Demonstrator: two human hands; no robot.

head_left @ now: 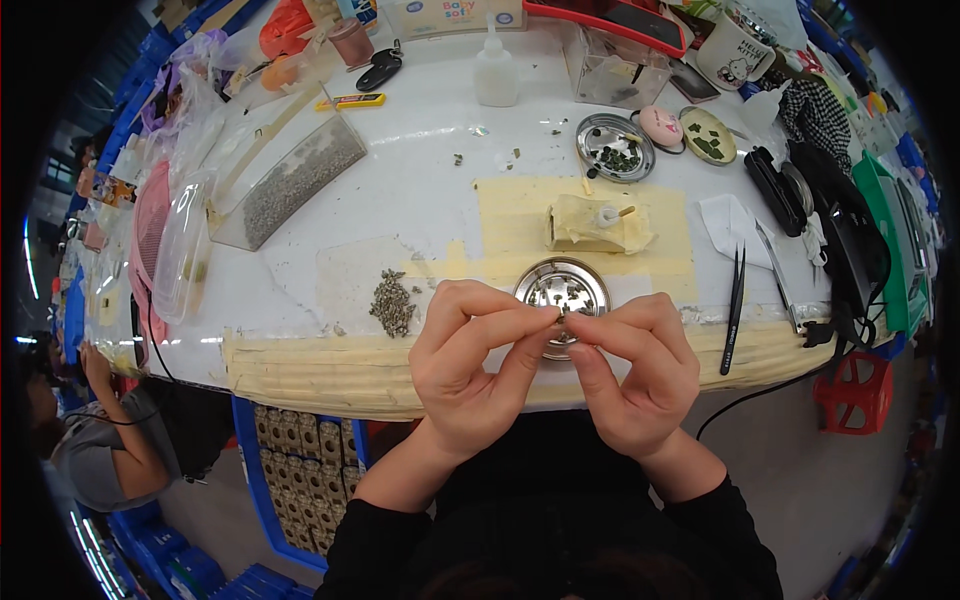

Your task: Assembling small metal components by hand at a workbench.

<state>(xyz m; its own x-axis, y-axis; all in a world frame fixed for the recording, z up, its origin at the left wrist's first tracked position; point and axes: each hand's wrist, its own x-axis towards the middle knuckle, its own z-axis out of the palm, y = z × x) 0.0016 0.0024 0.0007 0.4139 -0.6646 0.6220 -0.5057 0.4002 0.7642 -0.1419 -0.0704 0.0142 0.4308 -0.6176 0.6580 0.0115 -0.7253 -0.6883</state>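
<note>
White table (420, 190), both hands pinching tiny part (561, 316)

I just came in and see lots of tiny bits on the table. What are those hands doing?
A person sits at a white table. The left hand and right hand meet fingertip to fingertip, pinching a tiny dark piece just above a round metal dish. A small heap of little grey pieces lies left of the dish, and black tweezers rest to the right, untouched.

One head-worn fisheye view looks steeply down, close over the white worktable (420, 190).
</note>
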